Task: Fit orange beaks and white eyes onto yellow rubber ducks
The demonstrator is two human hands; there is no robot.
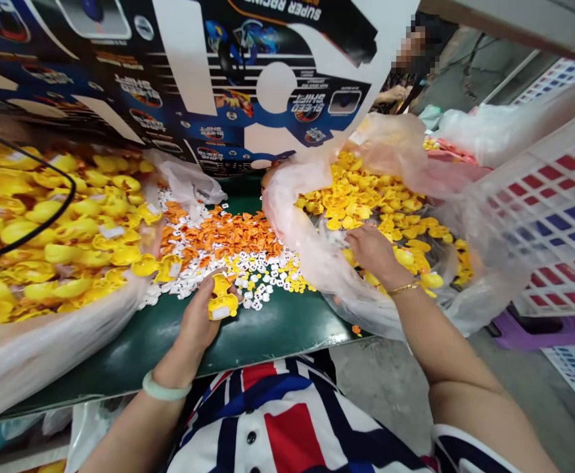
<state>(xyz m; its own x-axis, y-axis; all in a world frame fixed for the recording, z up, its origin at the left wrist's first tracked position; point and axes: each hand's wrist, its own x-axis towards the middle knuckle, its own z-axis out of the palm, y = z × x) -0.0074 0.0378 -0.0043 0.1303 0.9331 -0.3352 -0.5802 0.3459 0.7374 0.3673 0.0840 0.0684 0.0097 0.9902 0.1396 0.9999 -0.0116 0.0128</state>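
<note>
My left hand [199,320] is closed around a yellow plastic duck body [222,299], held just above the green table [267,328]. In front of it lie a heap of small orange pieces [223,233] and a scatter of small white pieces [252,266]. My right hand [373,253] reaches into a clear plastic bag [311,249] full of small yellow parts [366,200]. Its fingers curl down among those parts. What they grip is hidden.
A large clear bag of yellow duck bodies [55,223] fills the left. Printed toy cartons [208,79] stand behind the table. White plastic crates [553,217] stand at the right. Another person [405,72] is at the far back. A black cable [45,230] crosses the left bag.
</note>
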